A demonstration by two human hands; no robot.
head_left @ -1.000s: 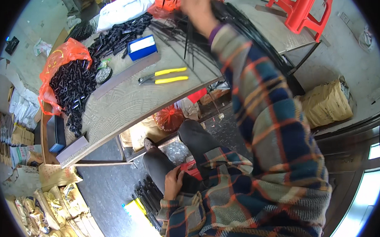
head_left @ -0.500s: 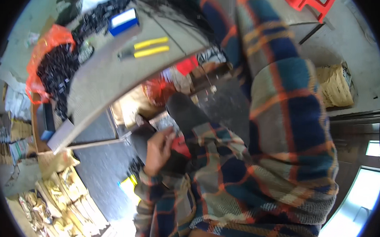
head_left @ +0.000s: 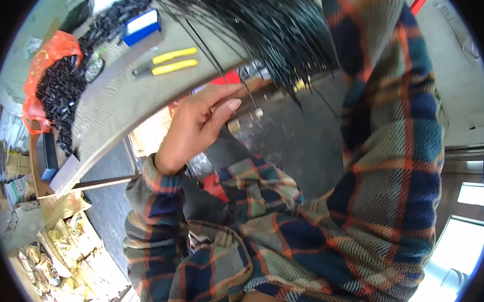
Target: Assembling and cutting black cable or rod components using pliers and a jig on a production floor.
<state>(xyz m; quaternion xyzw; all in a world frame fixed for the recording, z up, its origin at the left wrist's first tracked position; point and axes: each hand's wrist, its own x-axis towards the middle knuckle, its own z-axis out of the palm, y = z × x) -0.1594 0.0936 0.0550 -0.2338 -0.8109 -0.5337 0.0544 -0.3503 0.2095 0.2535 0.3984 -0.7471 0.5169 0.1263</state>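
Observation:
My left hand (head_left: pixel 194 124) is raised at the table's near edge. Its thumb and fingers are stretched out with a gap between them, and nothing shows in its grasp. Just beyond the fingertips runs a thin black strand with a small pale end piece (head_left: pixel 259 113); I cannot tell whether the hand touches it. A large bundle of long thin black strands (head_left: pixel 279 34) lies over the far part of the table, its ends hanging past the edge. My right sleeve (head_left: pixel 400 120) reaches up toward that bundle, and the right hand itself is out of sight.
On the grey table (head_left: pixel 115 97) lie pliers with yellow handles (head_left: pixel 173 61) and a blue box (head_left: pixel 142 27). At the left, an orange bag (head_left: pixel 36 101) holds small black pieces (head_left: pixel 64 89). A carton (head_left: pixel 80 257) with paper-wrapped bundles stands at the lower left.
My left hand has risen from my lap to the table's edge. The bundle of black strands has come further into view, spread over the edge, and my right sleeve has shifted right.

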